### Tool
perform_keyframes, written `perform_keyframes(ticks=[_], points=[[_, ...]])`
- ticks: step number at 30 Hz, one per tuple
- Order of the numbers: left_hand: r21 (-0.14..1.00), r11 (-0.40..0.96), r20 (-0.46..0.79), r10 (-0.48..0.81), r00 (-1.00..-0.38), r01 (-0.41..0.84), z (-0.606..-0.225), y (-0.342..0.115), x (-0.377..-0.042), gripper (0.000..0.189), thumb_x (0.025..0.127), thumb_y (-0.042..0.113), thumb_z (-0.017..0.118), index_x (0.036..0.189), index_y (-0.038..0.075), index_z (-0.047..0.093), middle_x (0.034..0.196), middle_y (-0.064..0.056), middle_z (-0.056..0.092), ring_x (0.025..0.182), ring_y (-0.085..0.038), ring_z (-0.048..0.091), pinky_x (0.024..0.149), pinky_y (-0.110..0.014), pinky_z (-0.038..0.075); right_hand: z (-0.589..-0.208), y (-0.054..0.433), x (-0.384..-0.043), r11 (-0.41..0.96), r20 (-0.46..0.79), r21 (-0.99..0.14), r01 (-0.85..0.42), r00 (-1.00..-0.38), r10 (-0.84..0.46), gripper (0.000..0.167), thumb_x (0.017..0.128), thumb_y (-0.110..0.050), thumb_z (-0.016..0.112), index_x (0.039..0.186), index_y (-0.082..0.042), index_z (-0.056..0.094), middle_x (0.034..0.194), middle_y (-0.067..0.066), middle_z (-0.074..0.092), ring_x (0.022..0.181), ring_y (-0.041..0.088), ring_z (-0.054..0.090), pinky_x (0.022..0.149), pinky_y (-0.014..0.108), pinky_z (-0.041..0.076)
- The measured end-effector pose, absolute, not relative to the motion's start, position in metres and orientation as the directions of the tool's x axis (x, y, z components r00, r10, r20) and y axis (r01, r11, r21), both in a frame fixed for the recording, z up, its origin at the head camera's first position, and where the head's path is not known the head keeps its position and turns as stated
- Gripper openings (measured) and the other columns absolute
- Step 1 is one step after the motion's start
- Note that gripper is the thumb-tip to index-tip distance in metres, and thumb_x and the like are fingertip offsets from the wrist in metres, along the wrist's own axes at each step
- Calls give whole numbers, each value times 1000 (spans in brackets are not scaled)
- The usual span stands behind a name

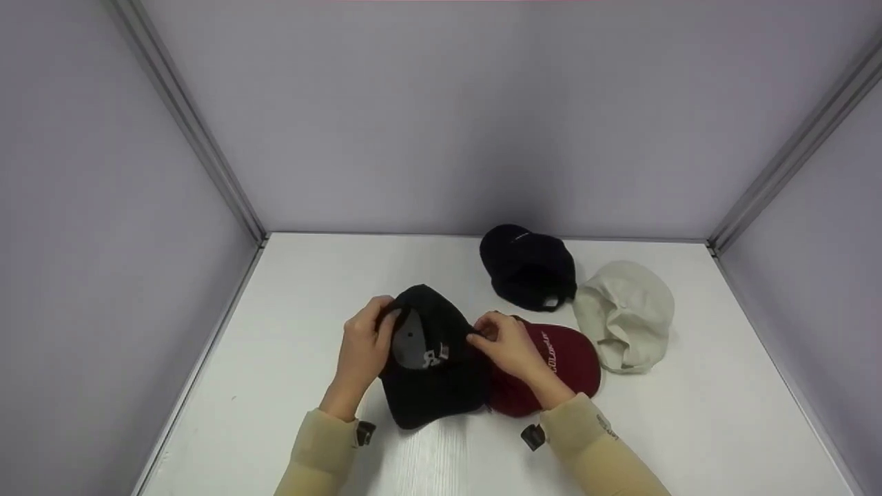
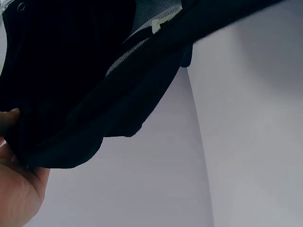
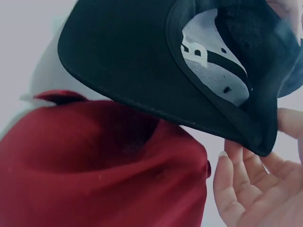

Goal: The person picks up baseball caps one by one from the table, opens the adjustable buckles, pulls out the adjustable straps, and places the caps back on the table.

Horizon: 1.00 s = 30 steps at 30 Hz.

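Observation:
Both hands hold a black baseball cap [image 1: 435, 396], its inside facing up and its brim towards me. Grey mesh lining and white lettering show inside the crown. My left hand [image 1: 360, 344] pinches the left part of the rim between thumb and fingers. On the other side, my right hand [image 1: 513, 350] pinches the rim's right edge, thumb on one face and fingers on the other. Partly under the black cap and my right forearm is a red cap [image 1: 575, 355] with pale lettering. In the right wrist view, the black brim overlaps the red cap's [image 3: 99, 184] crown.
A dark navy cap [image 1: 527, 258] lies at the back of the white table [image 1: 289, 310], its strap opening to the right. Beside it is a crumpled cream cap [image 1: 644, 310]. Pale walls [image 1: 413, 117] with metal corner strips enclose the table at the back and sides.

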<state>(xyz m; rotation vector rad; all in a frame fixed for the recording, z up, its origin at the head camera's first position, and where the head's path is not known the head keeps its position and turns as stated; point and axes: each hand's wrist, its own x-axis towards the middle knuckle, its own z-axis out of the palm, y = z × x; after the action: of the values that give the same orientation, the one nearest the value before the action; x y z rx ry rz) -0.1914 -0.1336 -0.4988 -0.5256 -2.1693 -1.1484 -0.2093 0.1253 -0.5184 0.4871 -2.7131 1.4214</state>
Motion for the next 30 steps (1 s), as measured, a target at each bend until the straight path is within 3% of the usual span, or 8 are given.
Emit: perform_keyframes(ticks=[11,21,30], points=[[545,562,734,40,-678,622,-486,-147,-197,9,95,-2,60,103,1,64,94,-7,69,86,-18,67,72,-33,54,-508,114,-218,461,249,-831,-310,-950,-190,6,90,-15,72,88,-10,70,82,-2,66,74,13,58,71,33,48],[556,639,706,-25,-708,532,-482,-159,-205,13,93,-6,60,103,1,66,99,-9,68,93,-24,66,81,-39,53,-503,101,-242,473,345,-804,-360,-931,-124,5,88,-12,74,89,-7,73,83,1,68,57,11,54,51,27,49],[558,677,700,-73,-710,480,-484,-167,-205,14,90,-8,63,99,1,67,96,-9,67,86,-20,63,75,-37,51,-508,87,-254,542,393,-767,-343,-919,-26,6,87,-18,76,88,-13,76,85,-5,69,57,8,58,53,28,49]])
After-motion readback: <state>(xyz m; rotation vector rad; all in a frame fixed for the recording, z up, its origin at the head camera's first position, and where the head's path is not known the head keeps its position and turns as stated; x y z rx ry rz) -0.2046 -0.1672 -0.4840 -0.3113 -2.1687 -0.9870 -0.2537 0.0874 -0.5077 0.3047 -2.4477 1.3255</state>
